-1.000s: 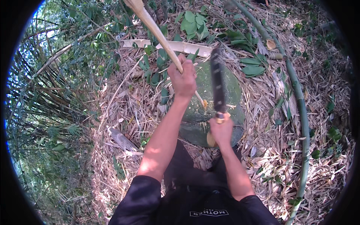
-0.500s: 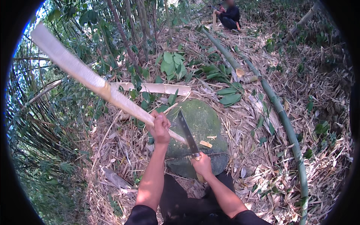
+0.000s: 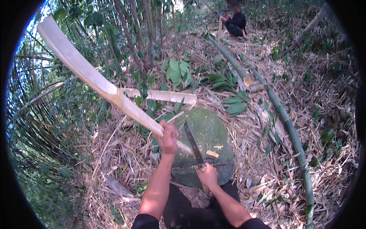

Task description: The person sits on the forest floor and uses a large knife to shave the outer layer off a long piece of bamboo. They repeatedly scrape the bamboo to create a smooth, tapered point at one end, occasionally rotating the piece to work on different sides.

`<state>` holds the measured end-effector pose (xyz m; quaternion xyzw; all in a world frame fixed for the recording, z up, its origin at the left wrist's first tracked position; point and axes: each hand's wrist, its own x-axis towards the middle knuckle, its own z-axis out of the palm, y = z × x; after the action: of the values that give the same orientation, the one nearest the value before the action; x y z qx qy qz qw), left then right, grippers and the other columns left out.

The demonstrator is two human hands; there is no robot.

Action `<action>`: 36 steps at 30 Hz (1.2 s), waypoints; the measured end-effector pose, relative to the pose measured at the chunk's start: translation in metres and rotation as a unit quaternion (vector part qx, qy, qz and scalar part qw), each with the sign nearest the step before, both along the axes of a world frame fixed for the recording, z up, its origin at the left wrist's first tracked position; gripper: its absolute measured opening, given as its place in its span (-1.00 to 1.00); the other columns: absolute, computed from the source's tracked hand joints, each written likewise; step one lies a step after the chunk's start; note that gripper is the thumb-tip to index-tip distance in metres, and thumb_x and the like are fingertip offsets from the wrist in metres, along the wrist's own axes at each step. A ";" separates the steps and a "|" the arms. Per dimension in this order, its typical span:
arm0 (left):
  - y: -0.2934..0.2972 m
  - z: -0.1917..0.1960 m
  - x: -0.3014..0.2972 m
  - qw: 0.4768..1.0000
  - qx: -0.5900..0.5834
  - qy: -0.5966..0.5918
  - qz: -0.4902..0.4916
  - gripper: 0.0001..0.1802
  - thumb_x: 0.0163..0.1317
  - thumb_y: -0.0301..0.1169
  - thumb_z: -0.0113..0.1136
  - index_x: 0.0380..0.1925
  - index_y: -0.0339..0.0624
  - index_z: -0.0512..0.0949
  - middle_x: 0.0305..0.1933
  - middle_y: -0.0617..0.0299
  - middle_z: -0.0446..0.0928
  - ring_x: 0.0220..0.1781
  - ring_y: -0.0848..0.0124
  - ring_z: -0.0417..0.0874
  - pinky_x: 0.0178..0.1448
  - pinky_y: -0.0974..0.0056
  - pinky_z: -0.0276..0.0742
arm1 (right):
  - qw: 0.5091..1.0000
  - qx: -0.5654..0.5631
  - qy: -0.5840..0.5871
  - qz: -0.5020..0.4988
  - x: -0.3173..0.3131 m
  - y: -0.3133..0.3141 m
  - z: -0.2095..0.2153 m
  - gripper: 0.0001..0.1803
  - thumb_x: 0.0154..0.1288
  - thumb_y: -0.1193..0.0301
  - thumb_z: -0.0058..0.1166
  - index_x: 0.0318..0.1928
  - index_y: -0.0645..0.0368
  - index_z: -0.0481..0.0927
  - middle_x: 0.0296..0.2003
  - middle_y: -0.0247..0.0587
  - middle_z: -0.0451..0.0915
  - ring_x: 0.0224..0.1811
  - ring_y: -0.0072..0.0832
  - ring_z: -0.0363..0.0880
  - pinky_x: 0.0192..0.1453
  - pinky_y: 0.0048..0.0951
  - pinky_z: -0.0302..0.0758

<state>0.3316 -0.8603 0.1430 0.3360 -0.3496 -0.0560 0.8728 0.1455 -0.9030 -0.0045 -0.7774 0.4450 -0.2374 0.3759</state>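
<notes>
My left hand [image 3: 168,137] is wrapped round a long split bamboo strip [image 3: 95,84], near its lower end. The strip slants from the far upper left, its pale inner face showing, down to a tip over a flat green mossy stone [image 3: 213,128]. In my right hand [image 3: 207,176] is the handle of a machete [image 3: 193,144], its dark blade pointing up and away from me. The blade lies beside the strip's lower tip; whether they touch I cannot tell. Small pale bamboo chips [image 3: 212,154] rest on the stone.
Beyond the stone another split bamboo piece [image 3: 162,95] lies on the leaf litter. A long green bamboo pole [image 3: 288,124] curves along the right. Green leaves [image 3: 179,72] and standing bamboo stems [image 3: 133,34] are farther off. A person [image 3: 235,22] crouches in the background.
The bamboo strip has turned slightly, showing more of its inner face. My hands, the strip and the machete appear a little lower in view, as does the stone. Both grips are unchanged.
</notes>
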 end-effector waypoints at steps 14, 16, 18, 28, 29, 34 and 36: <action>-0.010 0.006 -0.001 0.998 -0.004 -0.003 -0.055 -0.71 0.26 -0.45 0.00 -0.58 -0.08 0.15 -0.65 0.40 0.15 -0.63 0.65 0.14 -0.57 0.45 0.12 | 0.989 0.145 -0.019 0.016 0.003 -0.015 0.020 -0.78 0.03 0.43 0.17 -0.31 0.29 0.54 -0.58 -0.06 0.56 -0.53 -0.24 0.62 -0.38 -0.20 0.47; -0.006 0.005 0.004 0.998 -0.006 -0.006 -0.066 -0.71 0.26 -0.45 0.00 -0.58 -0.08 0.15 -0.65 0.41 0.14 -0.63 0.65 0.12 -0.58 0.46 0.11 | 0.997 0.075 -0.017 0.022 0.004 0.000 0.042 -0.80 0.04 0.45 0.16 -0.31 0.28 0.54 -0.59 -0.08 0.56 -0.55 -0.27 0.61 -0.38 -0.21 0.48; -0.003 0.003 0.003 0.999 -0.012 0.001 -0.045 -0.71 0.25 -0.46 0.00 -0.58 -0.08 0.15 -0.66 0.41 0.14 -0.64 0.65 0.11 -0.58 0.46 0.11 | 0.996 0.005 -0.081 0.025 0.005 0.018 0.068 -0.81 0.04 0.46 0.16 -0.30 0.27 0.54 -0.59 -0.07 0.56 -0.54 -0.24 0.60 -0.36 -0.20 0.49; -0.001 -0.003 -0.001 1.000 -0.021 0.003 0.010 -0.76 0.23 -0.43 -0.03 -0.55 -0.09 0.17 -0.65 0.38 0.11 -0.66 0.59 0.15 -0.59 0.42 0.17 | 0.998 0.065 0.012 0.004 0.006 -0.004 0.020 -0.74 0.04 0.37 0.21 -0.29 0.29 0.56 -0.48 0.18 0.62 -0.31 0.13 0.64 -0.21 0.02 0.52; -0.005 -0.001 -0.001 0.999 -0.042 0.015 0.017 -0.76 0.22 -0.46 0.00 -0.56 -0.10 0.18 -0.63 0.39 0.12 -0.64 0.60 0.18 -0.58 0.43 0.15 | 0.999 0.040 0.017 0.009 0.007 -0.006 0.024 -0.72 0.04 0.35 0.22 -0.29 0.29 0.56 -0.46 0.19 0.62 -0.30 0.15 0.64 -0.19 0.04 0.53; 0.011 -0.006 -0.012 0.995 -0.087 0.013 -0.050 -0.77 0.25 -0.45 -0.08 -0.54 -0.07 0.14 -0.66 0.35 0.12 -0.66 0.59 0.09 -0.57 0.42 0.13 | 0.997 0.038 0.072 0.007 -0.007 -0.001 0.024 -0.67 0.08 0.28 0.19 -0.18 0.21 0.59 -0.29 0.28 0.65 -0.15 0.20 0.62 -0.02 0.08 0.54; 0.006 0.003 -0.018 0.994 -0.089 -0.011 -0.060 -0.78 0.25 -0.46 -0.10 -0.54 -0.06 0.14 -0.67 0.35 0.13 -0.67 0.59 0.06 -0.57 0.43 0.12 | 0.998 0.012 0.058 -0.018 -0.006 -0.009 0.015 -0.67 0.08 0.28 0.19 -0.19 0.23 0.59 -0.32 0.25 0.66 -0.18 0.18 0.64 -0.04 0.08 0.54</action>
<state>0.3135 -0.8546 0.1456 0.2360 -0.3822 -0.0733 0.8904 0.1396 -0.9119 0.0109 -0.7770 0.4826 -0.1936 0.3549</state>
